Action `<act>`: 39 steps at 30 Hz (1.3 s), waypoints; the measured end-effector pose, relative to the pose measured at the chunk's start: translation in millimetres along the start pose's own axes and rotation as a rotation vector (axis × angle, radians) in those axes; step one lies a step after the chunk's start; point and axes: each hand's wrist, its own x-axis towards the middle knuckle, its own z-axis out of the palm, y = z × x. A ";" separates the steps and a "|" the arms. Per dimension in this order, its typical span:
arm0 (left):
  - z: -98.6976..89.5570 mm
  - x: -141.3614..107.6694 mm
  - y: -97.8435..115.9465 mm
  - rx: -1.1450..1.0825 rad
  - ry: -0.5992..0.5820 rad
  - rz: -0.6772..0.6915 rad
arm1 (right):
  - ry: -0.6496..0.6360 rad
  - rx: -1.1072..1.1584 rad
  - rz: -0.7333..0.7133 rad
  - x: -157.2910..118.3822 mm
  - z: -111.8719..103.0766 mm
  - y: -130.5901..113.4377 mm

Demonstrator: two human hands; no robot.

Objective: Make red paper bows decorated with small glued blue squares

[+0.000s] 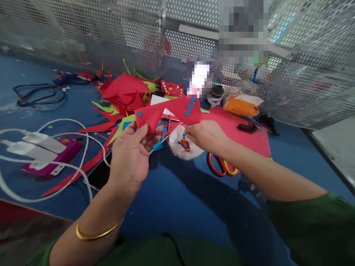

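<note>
My left hand grips the lower left end of a folded red paper piece between thumb and fingers. Small blue squares are stuck on both ends of the paper, and a notch shows in its lower edge. My right hand is closed in a pinch over the rim of a small white dish. Whatever is between its fingertips is too small or hidden to make out. Tiny blue, red and orange paper bits lie in the dish, just below the right fingers.
Red and green paper scraps pile up behind my left hand. Red-and-yellow-handled scissors lie under my right forearm, near a red sheet. White cables, a magenta power strip and a phone sit left. Perforated metal rises behind.
</note>
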 end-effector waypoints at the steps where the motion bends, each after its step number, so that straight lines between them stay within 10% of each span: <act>1: -0.3 -0.1 0.0 -0.013 0.002 0.005 | -0.010 -0.007 -0.017 4.1 3.0 0.4; 16: 5.7 -4.2 6.4 -0.078 0.096 0.162 | -0.088 0.240 -0.095 13.9 16.4 2.6; 39: 1.9 -7.1 1.2 -0.077 0.005 0.053 | -0.125 0.123 0.013 15.2 15.7 -23.6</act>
